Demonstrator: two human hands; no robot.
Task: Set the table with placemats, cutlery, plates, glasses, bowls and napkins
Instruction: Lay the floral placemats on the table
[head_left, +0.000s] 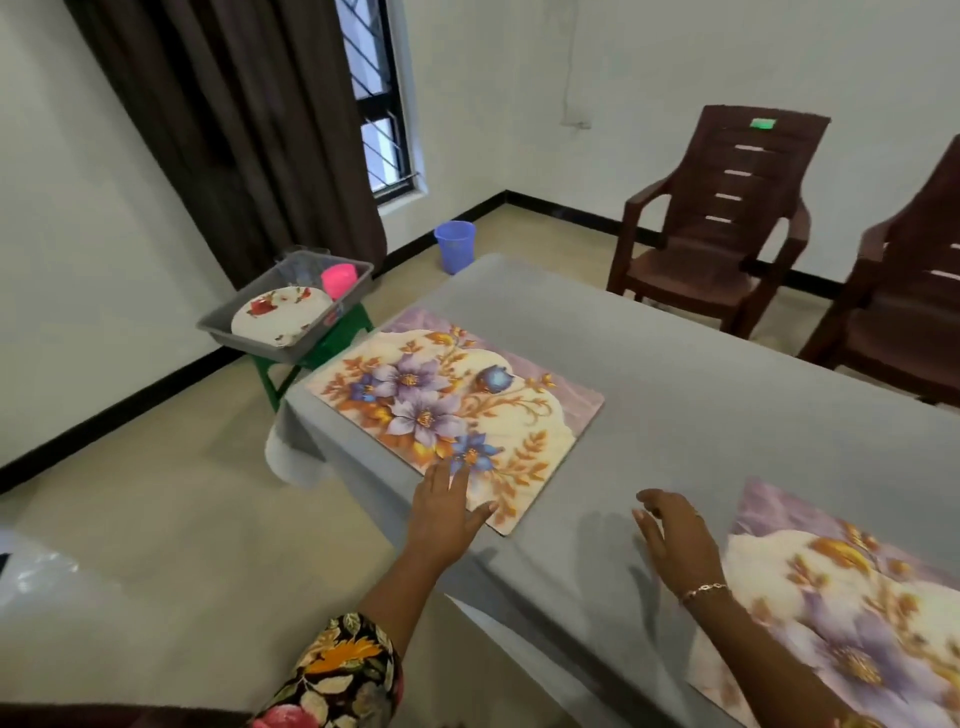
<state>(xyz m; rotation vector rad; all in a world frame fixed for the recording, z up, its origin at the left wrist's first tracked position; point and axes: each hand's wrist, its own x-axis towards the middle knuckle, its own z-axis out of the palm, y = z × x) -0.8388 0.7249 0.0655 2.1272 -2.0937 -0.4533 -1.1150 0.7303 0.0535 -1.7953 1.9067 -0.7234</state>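
Head view. Step in hand, as judged: squaring the left placemat (457, 410) at the near-left corner of the table (701, 374).

- Left hand (447, 512): released, fingers straight, flat on the mat's nearest corner. Grasps nothing.
- Right hand (675, 535): released, fingers loosely spread, empty, over bare cloth between the two mats. Its shadow falls on the cloth; contact cannot be confirmed.
- Right placemat (841, 613): lies farther right along the near edge, partly cut off by the frame.

To do it well: slide the mat with a flat palm rather than lifting it. Bring its long side parallel to the near edge, with a margin like the right mat's. Watch that the grey cloth does not drag or wrinkle; the free hand could steady it. The mat looks stiff and should move as one piece.

Surface: grey cloth over the whole table, draping off the left end. Only the two mats are on it.

Room, left to right:
- dark curtain (234, 130) beside a barred window (374, 93)
- grey tray (218, 332) on a green stool (311, 358) off the left end, holding a floral plate (280, 317) and a pink container (338, 279); other contents unclear
- blue bin (455, 245) on the floor
- two brown chairs (722, 228) beyond the far edge

Judged: early stage; all tableware remains to be placed.
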